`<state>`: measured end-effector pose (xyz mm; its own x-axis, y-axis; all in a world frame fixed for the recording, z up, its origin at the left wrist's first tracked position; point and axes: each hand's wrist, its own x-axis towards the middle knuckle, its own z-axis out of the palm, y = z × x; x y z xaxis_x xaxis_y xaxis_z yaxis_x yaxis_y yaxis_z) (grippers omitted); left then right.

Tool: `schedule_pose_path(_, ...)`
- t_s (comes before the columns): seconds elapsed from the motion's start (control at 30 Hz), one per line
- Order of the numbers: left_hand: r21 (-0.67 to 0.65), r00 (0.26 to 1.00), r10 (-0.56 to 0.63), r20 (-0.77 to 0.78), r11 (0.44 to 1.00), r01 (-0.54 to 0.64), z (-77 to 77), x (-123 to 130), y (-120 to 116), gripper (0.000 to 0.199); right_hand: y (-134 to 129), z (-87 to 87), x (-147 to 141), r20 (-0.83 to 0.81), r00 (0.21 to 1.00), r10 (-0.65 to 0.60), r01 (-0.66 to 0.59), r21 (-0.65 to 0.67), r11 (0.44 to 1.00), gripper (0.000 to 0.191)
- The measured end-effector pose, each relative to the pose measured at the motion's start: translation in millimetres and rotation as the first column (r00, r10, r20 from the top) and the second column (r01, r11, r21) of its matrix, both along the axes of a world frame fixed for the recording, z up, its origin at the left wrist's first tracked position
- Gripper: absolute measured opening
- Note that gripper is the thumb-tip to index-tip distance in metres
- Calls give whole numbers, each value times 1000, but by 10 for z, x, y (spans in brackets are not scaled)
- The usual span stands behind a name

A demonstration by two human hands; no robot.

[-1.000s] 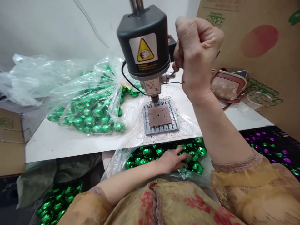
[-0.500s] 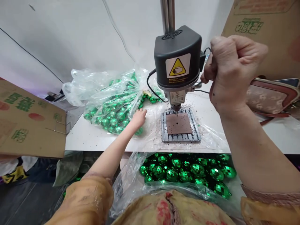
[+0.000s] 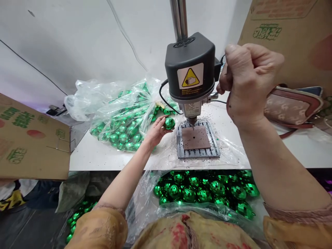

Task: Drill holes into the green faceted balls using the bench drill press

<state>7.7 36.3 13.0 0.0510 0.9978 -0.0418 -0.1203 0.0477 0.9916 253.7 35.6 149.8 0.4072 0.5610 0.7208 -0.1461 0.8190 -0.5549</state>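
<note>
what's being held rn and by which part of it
The left hand holds a green ball by its side; the right hand hides whatever it may grip.

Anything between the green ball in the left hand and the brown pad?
Nothing visible stands between the left hand's ball and the pad; the bit hangs over the pad's far part.

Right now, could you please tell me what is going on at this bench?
The left hand holds a green faceted ball just left of the drill press. The right hand is raised in a fist at the press's side handle. The brown pad under the bit bears no ball.
</note>
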Motion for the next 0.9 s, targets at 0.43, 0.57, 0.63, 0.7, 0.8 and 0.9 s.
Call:
schedule_pose_path(0.43,-218,950,-112,292,959,180,-170,370,-399,55,-7,-10,-1,32,999,-15,15,-16,1000,49)
schedule_pose_path(0.57,-233,931,-52,362,962,145,-220,378,-393,53,-27,-8,0,28,1000,-2,3,-22,1000,45)
schedule_pose_path(0.63,-242,923,-16,384,963,118,-226,375,-395,49,-29,-14,-3,16,1000,3,-2,-23,1000,45)
schedule_pose_path(0.7,-255,915,20,402,963,91,-224,372,-406,45,-21,-21,-4,15,1000,-4,5,-8,1000,50)
schedule_pose_path(0.8,-263,900,37,434,961,87,-221,374,-423,43,-5,-28,0,28,999,-22,22,-8,1000,57)
schedule_pose_path(0.9,-267,889,28,458,958,107,-230,389,-414,49,-3,-30,-1,25,999,-21,22,-18,1000,58)
